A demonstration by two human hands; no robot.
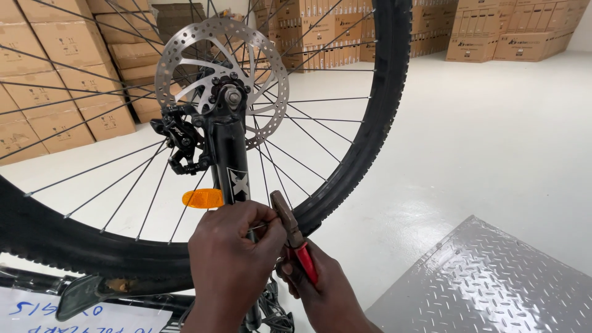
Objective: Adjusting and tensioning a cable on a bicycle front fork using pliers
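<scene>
Pliers [295, 237], red-handled with rusty steel jaws, gripped in right hand [327, 290]; left hand [237, 246] clenched on glossy black fork leg [229, 163]. Knobby tyre [370, 123], drilled disc rotor [222, 80]. Jaw tips' target unclear.

Your left hand [231, 256] is bare: no glove, no ring, no watch or strap showing. Your right hand [324, 287] is bare too, nothing on the fingers or the back of it. No cuff on either forearm down to the bottom edge of the view, so no sleeve to report. Nails are short where they show. The rest of you is out of view.
</scene>
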